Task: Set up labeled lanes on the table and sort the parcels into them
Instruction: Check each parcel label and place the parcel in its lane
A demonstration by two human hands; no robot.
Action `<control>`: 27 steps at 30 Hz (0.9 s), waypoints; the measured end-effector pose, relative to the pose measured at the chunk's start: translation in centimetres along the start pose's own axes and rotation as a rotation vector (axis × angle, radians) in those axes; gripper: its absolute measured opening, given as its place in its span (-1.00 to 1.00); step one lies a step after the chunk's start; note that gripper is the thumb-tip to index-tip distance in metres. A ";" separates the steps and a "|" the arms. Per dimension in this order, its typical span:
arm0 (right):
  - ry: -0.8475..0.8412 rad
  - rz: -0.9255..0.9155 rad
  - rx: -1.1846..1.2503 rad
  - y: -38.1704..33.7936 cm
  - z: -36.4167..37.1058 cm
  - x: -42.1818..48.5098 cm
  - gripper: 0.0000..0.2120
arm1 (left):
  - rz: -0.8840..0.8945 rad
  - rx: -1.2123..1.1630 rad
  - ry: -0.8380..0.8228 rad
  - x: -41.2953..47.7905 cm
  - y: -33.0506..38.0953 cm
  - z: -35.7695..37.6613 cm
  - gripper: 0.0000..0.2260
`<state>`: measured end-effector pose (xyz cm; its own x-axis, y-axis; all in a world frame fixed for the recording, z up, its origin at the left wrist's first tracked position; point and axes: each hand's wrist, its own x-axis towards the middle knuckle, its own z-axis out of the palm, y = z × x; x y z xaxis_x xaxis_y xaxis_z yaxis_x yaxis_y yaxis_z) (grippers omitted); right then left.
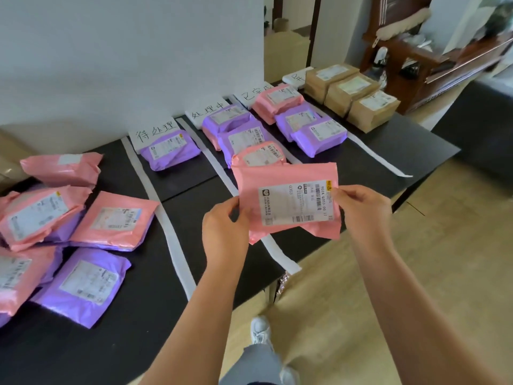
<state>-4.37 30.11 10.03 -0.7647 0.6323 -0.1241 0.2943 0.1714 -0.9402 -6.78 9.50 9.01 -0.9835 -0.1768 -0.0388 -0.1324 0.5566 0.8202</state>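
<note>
Pink parcel (280,176): we are holding a flat, glossy pink mailer, slightly tilted, its printed face turned up toward us.
Shipping label (294,202): we are reading "Q303" along one edge and "902A Q303 00 17" beside a barcode; a yellow mark is showing at one corner, and the smaller print is too blurred to read.
Left hand (224,232): we are pinching the parcel's left edge, thumb on top and fingers curled beneath.
Right hand (361,212): we are pinching the right edge, with the thumb pressing on the label's end.
Position: the parcel is hanging between both hands above the near part of the black table (188,212), over a white divider strip (277,254).
Lane signs: white handwritten sheets are lying along the far edge, reading "待处理" (155,132) and "处理中" (206,111); a third (251,94) is showing "已完", the rest being covered.
Sorted parcels: one purple mailer (170,150) is lying under "待处理"; three brown paper parcels (352,93) are sitting in the farthest lane.
Unsorted pile (41,215): pink and purple mailers are overlapping at the table's left end, well apart from both hands.
</note>
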 end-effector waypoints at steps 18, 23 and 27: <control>-0.220 0.182 -0.267 4.8 9.0 13.5 -0.90 | -0.383 0.113 -0.209 11.4 -3.6 10.4 -0.80; -0.404 0.177 -0.404 6.6 10.8 18.2 -0.84 | -0.486 0.110 -0.215 12.9 -3.8 13.2 -0.77; -0.535 0.142 -0.492 7.1 11.8 21.7 -0.67 | -0.535 0.087 -0.207 14.0 -3.3 15.1 -0.76</control>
<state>-25.60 36.13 -3.09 -0.8378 0.2410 -0.4900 0.5385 0.5133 -0.6683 -21.97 17.51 -2.85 -0.7794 -0.2942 -0.5531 -0.6188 0.4994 0.6064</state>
